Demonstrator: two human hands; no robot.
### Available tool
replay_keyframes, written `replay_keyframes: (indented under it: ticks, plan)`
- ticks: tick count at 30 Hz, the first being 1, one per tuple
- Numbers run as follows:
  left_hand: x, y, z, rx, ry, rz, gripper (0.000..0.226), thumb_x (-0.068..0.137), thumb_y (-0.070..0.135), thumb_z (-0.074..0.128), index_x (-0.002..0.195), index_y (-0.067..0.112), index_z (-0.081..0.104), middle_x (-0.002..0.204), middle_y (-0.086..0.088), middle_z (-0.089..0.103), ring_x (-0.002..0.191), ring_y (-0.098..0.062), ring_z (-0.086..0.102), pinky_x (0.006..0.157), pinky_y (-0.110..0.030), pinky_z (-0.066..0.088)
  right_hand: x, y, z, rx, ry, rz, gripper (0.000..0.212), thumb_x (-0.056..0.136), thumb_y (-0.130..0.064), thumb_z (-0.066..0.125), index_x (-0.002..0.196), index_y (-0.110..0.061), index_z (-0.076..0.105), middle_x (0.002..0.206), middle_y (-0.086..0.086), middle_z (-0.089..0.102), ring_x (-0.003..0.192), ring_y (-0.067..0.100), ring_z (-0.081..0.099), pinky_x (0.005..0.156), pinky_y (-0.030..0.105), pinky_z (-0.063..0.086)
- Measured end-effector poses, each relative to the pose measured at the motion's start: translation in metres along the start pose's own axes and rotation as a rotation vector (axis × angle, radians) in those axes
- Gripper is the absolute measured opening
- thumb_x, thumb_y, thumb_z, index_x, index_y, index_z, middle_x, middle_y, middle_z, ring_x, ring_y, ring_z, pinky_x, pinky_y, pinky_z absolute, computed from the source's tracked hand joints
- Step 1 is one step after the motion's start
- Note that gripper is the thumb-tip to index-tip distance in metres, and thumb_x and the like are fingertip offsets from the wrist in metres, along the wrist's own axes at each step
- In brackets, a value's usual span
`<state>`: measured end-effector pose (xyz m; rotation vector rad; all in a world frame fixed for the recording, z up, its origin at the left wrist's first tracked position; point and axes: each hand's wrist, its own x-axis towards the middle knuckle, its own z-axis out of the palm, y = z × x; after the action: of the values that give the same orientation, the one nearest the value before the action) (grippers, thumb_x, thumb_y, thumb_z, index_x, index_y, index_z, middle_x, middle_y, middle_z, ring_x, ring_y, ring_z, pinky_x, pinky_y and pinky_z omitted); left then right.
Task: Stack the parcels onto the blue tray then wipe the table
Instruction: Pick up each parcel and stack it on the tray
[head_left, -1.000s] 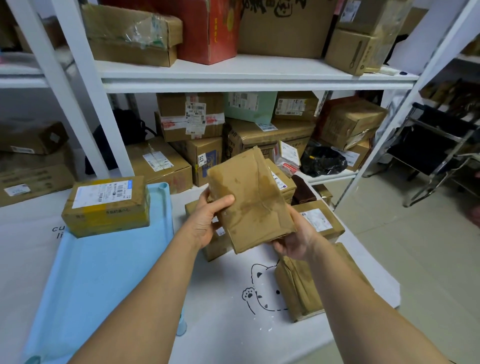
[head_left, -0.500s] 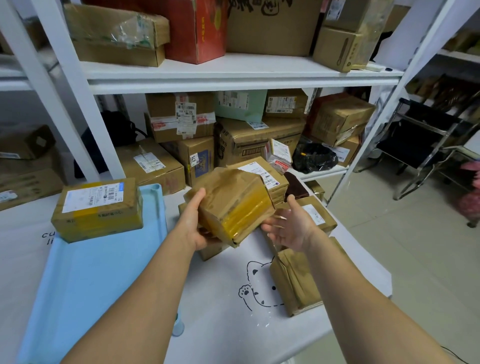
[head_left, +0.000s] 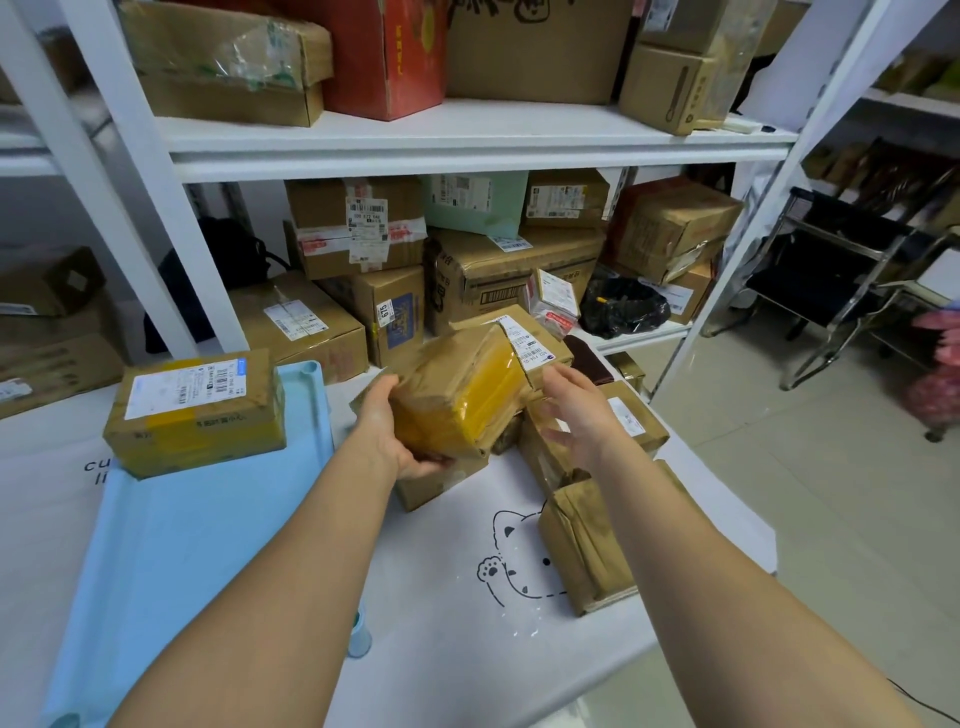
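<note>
A brown parcel with yellow tape (head_left: 462, 395) is held in the air above the table, its left and lower side gripped by my left hand (head_left: 395, 436). My right hand (head_left: 571, 410) hovers at its right side with fingers spread, apart from it or just touching. The blue tray (head_left: 171, 551) lies on the left of the table and carries one taped parcel with a white label (head_left: 197, 410) at its far end. Several more brown parcels (head_left: 587, 545) lie on the table under and to the right of my hands.
The table has a white cover with a cat drawing (head_left: 514, 561). White shelving (head_left: 415, 140) packed with cardboard boxes stands right behind the table. A metal chair frame (head_left: 831, 280) stands on the tiled floor to the right. A small pale-blue object (head_left: 359, 631) sits by the tray's right edge.
The held parcel has been turned from its plain brown face to its yellow-taped side. My right hand has let go of it and opened beside it; my left hand keeps its hold.
</note>
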<state>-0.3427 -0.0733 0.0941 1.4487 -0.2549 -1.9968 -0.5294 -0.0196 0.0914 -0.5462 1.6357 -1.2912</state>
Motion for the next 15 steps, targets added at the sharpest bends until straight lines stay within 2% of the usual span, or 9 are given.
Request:
replay_keyframes:
  ticks: [2, 4, 6, 8, 11, 13, 15]
  plan:
    - [-0.004, 0.0, 0.006, -0.017, 0.026, 0.037, 0.072, 0.079, 0.043, 0.071, 0.137, 0.026, 0.032, 0.132, -0.014, 0.043, 0.122, -0.043, 0.043, 0.096, -0.066, 0.04, -0.003, -0.002, 0.003, -0.026, -0.029, -0.006, 0.056, 0.09, -0.041, 0.06, 0.142, -0.034, 0.039, 0.144, 0.0, 0.042, 0.131, 0.027, 0.041, 0.103, 0.052, 0.038]
    - [-0.007, -0.002, 0.011, 0.009, 0.024, 0.054, 0.076, 0.076, 0.042, 0.074, 0.138, 0.025, 0.033, 0.135, -0.014, 0.043, 0.125, -0.042, 0.042, 0.1, -0.065, 0.037, -0.006, -0.003, 0.007, -0.053, -0.102, -0.035, 0.064, 0.086, -0.042, 0.065, 0.143, -0.039, 0.035, 0.143, -0.001, 0.041, 0.135, 0.028, 0.037, 0.106, 0.056, 0.031]
    - [-0.008, -0.003, 0.015, 0.042, 0.007, 0.062, 0.076, 0.074, 0.043, 0.076, 0.135, 0.022, 0.037, 0.134, -0.014, 0.047, 0.124, -0.041, 0.044, 0.102, -0.063, 0.035, -0.009, -0.003, 0.01, -0.082, -0.162, -0.089, 0.075, 0.08, -0.041, 0.071, 0.144, -0.04, 0.033, 0.148, 0.0, 0.035, 0.139, 0.027, 0.031, 0.109, 0.055, 0.024]
    - [-0.006, -0.005, 0.017, 0.083, 0.003, 0.083, 0.072, 0.072, 0.045, 0.076, 0.131, 0.021, 0.041, 0.122, -0.014, 0.053, 0.122, -0.04, 0.047, 0.103, -0.062, 0.035, -0.009, -0.003, 0.012, -0.095, -0.187, -0.126, 0.091, 0.074, -0.04, 0.077, 0.148, -0.039, 0.025, 0.156, 0.002, 0.025, 0.143, 0.027, 0.024, 0.111, 0.052, 0.022]
    - [-0.009, -0.01, 0.021, 0.132, -0.037, 0.093, 0.059, 0.072, 0.046, 0.076, 0.115, 0.019, 0.045, 0.094, -0.011, 0.057, 0.107, -0.037, 0.054, 0.096, -0.058, 0.041, -0.008, 0.0, 0.017, -0.183, -0.215, -0.154, 0.131, 0.047, -0.053, 0.089, 0.151, -0.037, 0.011, 0.158, 0.001, 0.021, 0.143, 0.027, 0.024, 0.113, 0.051, 0.023]
    - [-0.013, -0.012, 0.022, 0.158, -0.067, 0.09, 0.057, 0.071, 0.047, 0.076, 0.112, 0.019, 0.047, 0.09, -0.011, 0.057, 0.09, -0.034, 0.056, 0.086, -0.056, 0.044, -0.006, 0.005, 0.019, -0.253, -0.206, -0.183, 0.153, 0.024, -0.064, 0.089, 0.15, -0.039, 0.005, 0.158, -0.001, 0.016, 0.143, 0.026, 0.023, 0.115, 0.052, 0.025]
    - [-0.015, -0.015, 0.022, 0.178, -0.088, 0.086, 0.058, 0.071, 0.046, 0.077, 0.113, 0.019, 0.048, 0.092, -0.013, 0.058, 0.083, -0.033, 0.055, 0.083, -0.054, 0.046, -0.005, 0.007, 0.017, -0.314, -0.202, -0.184, 0.161, 0.02, -0.065, 0.088, 0.15, -0.039, -0.004, 0.159, -0.002, 0.007, 0.145, 0.025, 0.017, 0.115, 0.053, 0.024]
